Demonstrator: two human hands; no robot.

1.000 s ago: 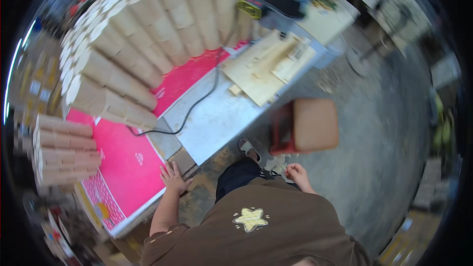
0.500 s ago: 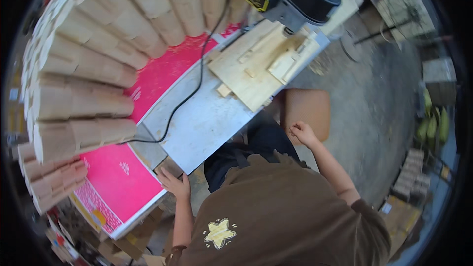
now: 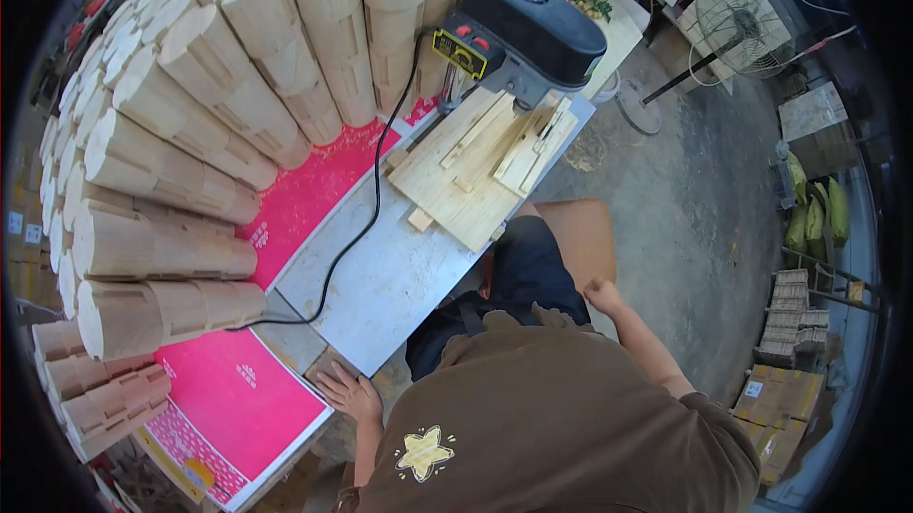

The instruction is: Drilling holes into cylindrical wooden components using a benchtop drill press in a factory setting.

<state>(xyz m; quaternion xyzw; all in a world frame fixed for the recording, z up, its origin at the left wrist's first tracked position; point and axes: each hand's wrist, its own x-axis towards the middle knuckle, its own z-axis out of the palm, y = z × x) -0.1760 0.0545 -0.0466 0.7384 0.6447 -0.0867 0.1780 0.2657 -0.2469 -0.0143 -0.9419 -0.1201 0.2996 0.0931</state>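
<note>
My left hand (image 3: 351, 393) lies with fingers spread on a small brown wooden block (image 3: 328, 367) at the near edge of the bench. Beside it is the corner of a white-grey board (image 3: 352, 275). My right hand (image 3: 601, 295) is curled closed near my right knee, by the brown stool (image 3: 582, 232), and nothing shows in it. Ahead stands a black drill press (image 3: 533, 23) with red buttons. Under its head sits a wooden jig board (image 3: 466, 185) with strips fixed on it.
Tall stacks of pale wooden cylinders (image 3: 162, 171) fill the left side, on a pink sheet (image 3: 319, 175). A black cable (image 3: 366, 228) crosses the bench. To the right are a standing fan (image 3: 732, 23), green bundles (image 3: 813, 213) and cardboard boxes (image 3: 775, 394).
The view has shifted, so the bench and drill press sit lower and farther left. My left hand stays on the block. My right hand stays by my knee, its fingers more tightly curled.
</note>
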